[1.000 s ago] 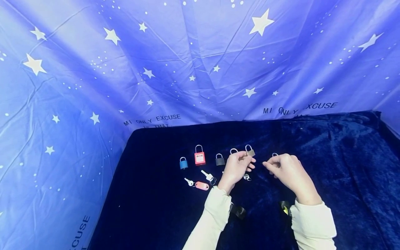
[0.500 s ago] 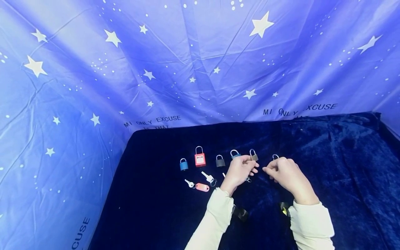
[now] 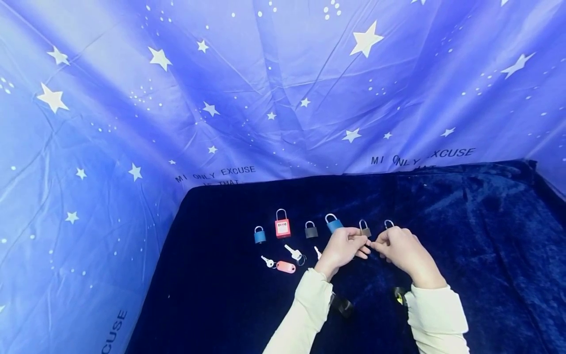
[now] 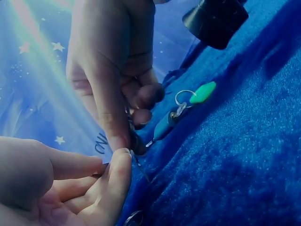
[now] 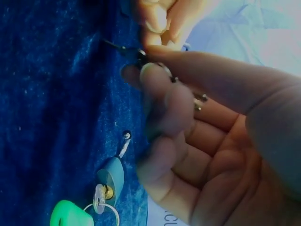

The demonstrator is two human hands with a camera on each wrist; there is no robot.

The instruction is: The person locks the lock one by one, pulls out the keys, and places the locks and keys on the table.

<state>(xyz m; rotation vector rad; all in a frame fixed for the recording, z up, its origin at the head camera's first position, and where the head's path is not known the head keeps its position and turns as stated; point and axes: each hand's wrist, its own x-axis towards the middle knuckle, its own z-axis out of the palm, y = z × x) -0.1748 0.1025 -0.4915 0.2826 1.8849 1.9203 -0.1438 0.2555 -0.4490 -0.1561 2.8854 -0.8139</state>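
Note:
In the head view my left hand pinches a small brass padlock with its shackle upward. Fingers cover much of its body. Close on the right, my right hand pinches a small bunch of keys between thumb and forefinger, with one key sticking out. The fingertips of both hands nearly meet, or touch. Whether a key is in the padlock cannot be seen. Behind the right hand lies a blue padlock, with a key in it and a green tag on a ring.
Left of the hands lie a small blue padlock, a red padlock, a dark grey padlock and a larger blue padlock. Nearer are keys and a red tag on dark velvet cloth. A starry curtain hangs behind.
My left hand has moved right and slightly nearer with the brass padlock. The right hand has shifted slightly nearer and left, narrowing the gap between them. More of the larger blue padlock shows.

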